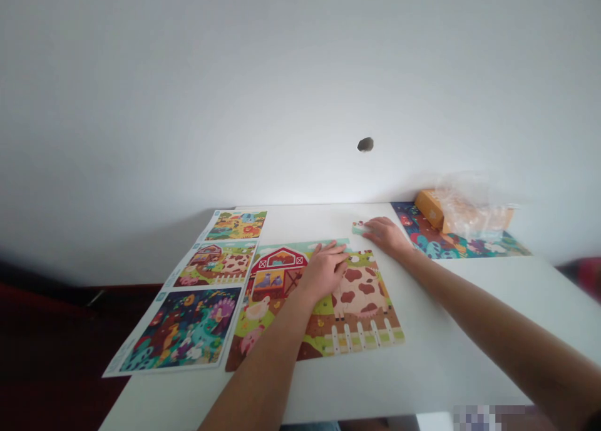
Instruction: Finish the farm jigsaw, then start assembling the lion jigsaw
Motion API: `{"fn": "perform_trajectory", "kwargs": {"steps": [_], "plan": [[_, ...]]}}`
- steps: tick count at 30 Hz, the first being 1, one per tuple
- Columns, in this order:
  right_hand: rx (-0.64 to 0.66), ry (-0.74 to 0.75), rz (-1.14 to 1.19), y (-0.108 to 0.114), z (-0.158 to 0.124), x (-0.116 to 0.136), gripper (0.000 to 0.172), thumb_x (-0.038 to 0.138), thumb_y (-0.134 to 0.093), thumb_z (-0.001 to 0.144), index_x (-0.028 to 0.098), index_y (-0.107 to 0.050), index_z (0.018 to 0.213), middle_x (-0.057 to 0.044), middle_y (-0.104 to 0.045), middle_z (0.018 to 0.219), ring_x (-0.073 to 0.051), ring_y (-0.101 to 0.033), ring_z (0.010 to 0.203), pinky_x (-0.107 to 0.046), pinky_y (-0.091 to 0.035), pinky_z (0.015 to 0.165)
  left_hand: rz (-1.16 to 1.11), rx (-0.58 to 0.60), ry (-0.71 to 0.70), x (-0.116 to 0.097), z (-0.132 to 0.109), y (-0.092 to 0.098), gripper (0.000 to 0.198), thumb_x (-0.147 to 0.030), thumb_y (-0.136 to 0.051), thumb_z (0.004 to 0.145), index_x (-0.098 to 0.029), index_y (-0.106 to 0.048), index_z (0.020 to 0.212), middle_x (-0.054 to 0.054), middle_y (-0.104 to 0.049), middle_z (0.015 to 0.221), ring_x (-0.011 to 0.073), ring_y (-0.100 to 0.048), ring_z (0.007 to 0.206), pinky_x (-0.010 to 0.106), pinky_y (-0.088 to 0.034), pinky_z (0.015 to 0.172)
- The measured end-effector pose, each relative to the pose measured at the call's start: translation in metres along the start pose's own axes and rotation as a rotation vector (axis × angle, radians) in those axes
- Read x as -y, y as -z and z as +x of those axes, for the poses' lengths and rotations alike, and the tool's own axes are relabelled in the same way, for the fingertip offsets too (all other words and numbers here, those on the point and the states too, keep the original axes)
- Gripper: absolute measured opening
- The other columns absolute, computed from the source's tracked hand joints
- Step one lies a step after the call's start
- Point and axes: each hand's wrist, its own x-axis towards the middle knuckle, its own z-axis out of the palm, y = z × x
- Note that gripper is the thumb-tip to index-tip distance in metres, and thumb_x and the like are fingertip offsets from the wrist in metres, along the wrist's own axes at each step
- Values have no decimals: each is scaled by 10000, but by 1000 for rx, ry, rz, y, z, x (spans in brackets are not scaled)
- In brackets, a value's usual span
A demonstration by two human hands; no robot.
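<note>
A farm jigsaw puzzle (pixel 361 293) lies on the white table, showing a red barn, a spotted cow and a white fence. Its upper right corner has a gap. My left hand (pixel 326 268) rests flat on the upper middle of the puzzle, fingers stretched out, holding nothing. Beyond the puzzle's upper right corner, my right hand (pixel 387 233) has its fingers closed on a small puzzle piece (pixel 357 228) in pale green and white with a bit of red. The puzzle piece is apart from the assembled part.
Left of the puzzle lies a reference sheet (pixel 162 299) with several pictures, partly past the table's edge. At the back right, an orange box (pixel 429 210) and a clear plastic bag (pixel 474 208) sit on a dark forest puzzle (pixel 427 243). A wall (pixel 300 105) stands behind.
</note>
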Motion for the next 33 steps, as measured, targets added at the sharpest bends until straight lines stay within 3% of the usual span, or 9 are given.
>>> {"fn": "perform_trajectory", "kwargs": {"steps": [3, 6, 10, 14, 17, 20, 25, 29, 33], "plan": [[-50, -45, -10, 16, -29, 1, 383, 475, -625, 871, 218, -690, 1147, -110, -682, 1037, -264, -622, 997, -441, -507, 926, -16, -7, -11, 1, 0, -1, 330, -187, -545, 908, -274, -698, 1187, 30, -592, 1381, 252, -453, 1366, 573, -246, 1177], [-85, -190, 76, 22, -41, 8, 501, 525, -649, 836, 199, -653, 1216, -68, -654, 900, -214, -612, 789, -374, -540, 748, -39, -10, -48, 2, -1, -2, 324, -178, -566, 892, -266, -707, 1169, 26, -601, 1372, 252, -456, 1362, 562, -241, 1187], [-192, -278, 270, 23, -33, 30, 375, 532, -615, 865, 186, -704, 980, -18, -593, 708, -156, -529, 601, -299, -479, 572, -166, -78, -60, -2, -1, -1, 400, -221, -602, 891, -245, -626, 1290, 57, -672, 1267, 232, -542, 1278, 489, -353, 1149], [-162, 9, 373, 25, -26, 64, 219, 403, -609, 910, 207, -701, 878, -72, -636, 908, -169, -587, 758, -324, -510, 695, -450, -129, 29, -9, 1, 0, 571, -351, -598, 918, -239, -443, 1456, 52, -719, 1162, 204, -637, 1140, 398, -479, 1045], [-33, 209, 420, 26, -26, 80, 158, 381, -677, 867, 232, -729, 873, -105, -610, 1127, -222, -591, 1016, -379, -507, 852, -601, -135, 89, -9, 4, -1, 383, -396, -575, 924, -195, -653, 1241, 65, -725, 1141, 213, -675, 1052, 341, -543, 934], [38, 123, 558, 20, -27, 80, 229, 404, -721, 828, 228, -718, 973, -112, -601, 1211, -231, -596, 1041, -388, -509, 870, -603, -172, 133, -4, 7, -3, 262, -361, -577, 913, -178, -742, 1001, 63, -749, 1014, 212, -694, 928, 335, -557, 863], [108, -184, 942, 9, -31, 69, 400, 405, -678, 866, 218, -605, 1213, -33, -661, 861, -161, -624, 753, -308, -524, 699, -912, -177, 229, -5, 9, -4, 241, -335, -677, 827, -177, -649, 1007, 31, -710, 889, 170, -685, 743, 338, -589, 753], [200, -94, 1012, 14, -31, 73, 394, 411, -609, 915, 214, -614, 1256, -93, -670, 1067, -212, -646, 930, -375, -525, 827, -1225, -147, 360, -13, 9, -3, 431, -343, -775, 749, -200, -529, 1072, 24, -679, 895, 151, -674, 638, 295, -576, 597], [95, 16, 848, 16, -27, 79, 268, 393, -670, 874, 220, -689, 1078, -89, -649, 1047, -206, -626, 931, -357, -501, 836, -1296, -46, 411, -18, 10, -2, 421, -352, -797, 730, -143, -572, 1018, 39, -652, 821, 133, -638, 575, 278, -552, 547]]}}
